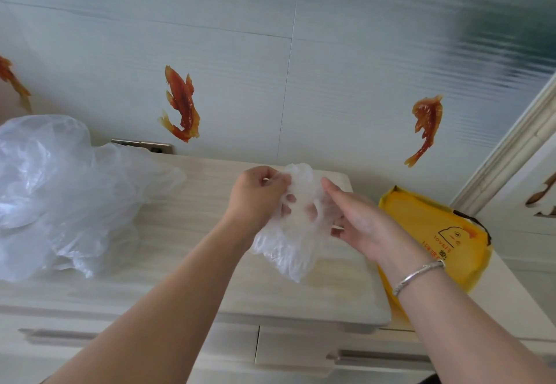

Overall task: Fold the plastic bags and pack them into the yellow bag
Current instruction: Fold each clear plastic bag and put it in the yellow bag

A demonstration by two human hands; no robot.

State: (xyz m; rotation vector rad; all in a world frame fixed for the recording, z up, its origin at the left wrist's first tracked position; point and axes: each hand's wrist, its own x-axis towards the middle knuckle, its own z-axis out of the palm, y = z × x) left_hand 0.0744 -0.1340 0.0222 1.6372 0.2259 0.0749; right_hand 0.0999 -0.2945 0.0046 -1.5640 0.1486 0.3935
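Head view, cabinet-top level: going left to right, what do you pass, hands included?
Pile of clear plastic bags → left hand → crumpled clear bag held between both hands → right hand → yellow bag at the cabinet's right end.

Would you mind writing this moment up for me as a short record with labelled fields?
setting: pale wooden cabinet top against a tiled wall with fish decals
left hand: grips the upper edge of a small clear plastic bag
right hand: fingers on the same bag, held above the cabinet top
waiting pile: loose clear bags at the left
yellow bag: lying at the right, beside the right wrist
right wrist: silver bangle
stage: folding not finished
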